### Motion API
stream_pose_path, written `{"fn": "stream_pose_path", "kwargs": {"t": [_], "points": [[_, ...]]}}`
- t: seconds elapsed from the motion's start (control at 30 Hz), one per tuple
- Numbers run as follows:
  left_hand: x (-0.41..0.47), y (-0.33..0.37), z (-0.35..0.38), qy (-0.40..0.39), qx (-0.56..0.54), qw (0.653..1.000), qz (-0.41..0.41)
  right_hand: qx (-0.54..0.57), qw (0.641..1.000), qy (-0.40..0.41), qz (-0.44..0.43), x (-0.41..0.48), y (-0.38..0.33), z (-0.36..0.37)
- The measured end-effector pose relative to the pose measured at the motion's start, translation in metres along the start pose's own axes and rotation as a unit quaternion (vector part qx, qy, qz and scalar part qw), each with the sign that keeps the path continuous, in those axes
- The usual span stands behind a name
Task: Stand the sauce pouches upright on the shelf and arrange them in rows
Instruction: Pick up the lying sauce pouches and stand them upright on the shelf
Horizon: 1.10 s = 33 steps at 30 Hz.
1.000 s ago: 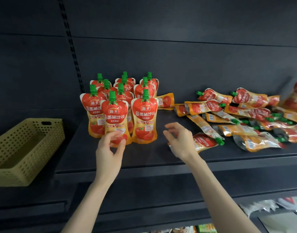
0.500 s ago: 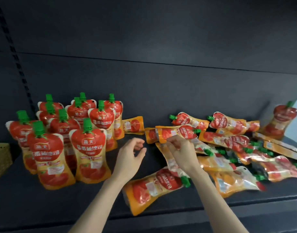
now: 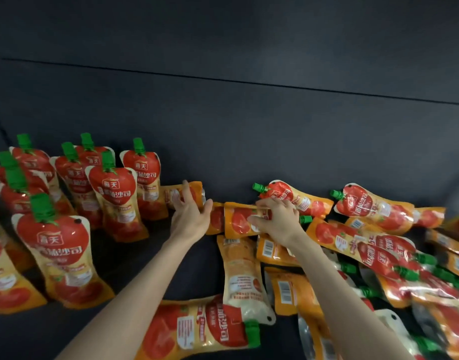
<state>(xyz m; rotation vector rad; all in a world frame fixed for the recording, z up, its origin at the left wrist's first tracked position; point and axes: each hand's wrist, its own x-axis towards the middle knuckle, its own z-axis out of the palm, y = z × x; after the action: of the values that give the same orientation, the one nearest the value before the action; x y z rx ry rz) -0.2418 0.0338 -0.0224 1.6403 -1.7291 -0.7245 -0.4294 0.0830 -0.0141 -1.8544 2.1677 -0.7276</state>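
Several red-and-orange sauce pouches with green caps stand upright in rows (image 3: 114, 196) at the left of the dark shelf (image 3: 194, 263). Many more lie flat in a loose pile (image 3: 374, 245) at the right. My right hand (image 3: 277, 220) grips one lying pouch (image 3: 238, 219) in the middle, fingers curled over its upper edge near the cap. My left hand (image 3: 190, 214) is open just left of that pouch, fingers spread, reaching over another flat pouch (image 3: 171, 196) by the back wall. A further pouch (image 3: 197, 328) lies near the front edge.
The shelf's dark back panel (image 3: 249, 113) rises right behind the pouches. A strip of bare shelf lies between the standing rows and the pile, under my left forearm.
The view has moved closer and to the right. My right hand has closed on a lying pouch in the middle, and my left hand has reached further back toward it.
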Motion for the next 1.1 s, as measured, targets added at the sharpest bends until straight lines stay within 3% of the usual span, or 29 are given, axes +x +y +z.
{"fn": "stream_pose_path", "kwargs": {"t": [0.23, 0.5, 1.1], "points": [[0.014, 0.001, 0.008, -0.030, 0.039, 0.998, -0.044, -0.037, 0.999, 0.008, 0.004, 0.007, 0.009, 0.002], [0.013, -0.001, 0.015, -0.031, -0.036, 0.998, 0.045, 0.005, 0.998, 0.055, -0.016, 0.000, 0.015, -0.002], [-0.003, 0.015, -0.003, 0.020, -0.009, 0.997, 0.076, 0.027, 0.992, 0.117, -0.025, -0.002, 0.025, -0.010]]}}
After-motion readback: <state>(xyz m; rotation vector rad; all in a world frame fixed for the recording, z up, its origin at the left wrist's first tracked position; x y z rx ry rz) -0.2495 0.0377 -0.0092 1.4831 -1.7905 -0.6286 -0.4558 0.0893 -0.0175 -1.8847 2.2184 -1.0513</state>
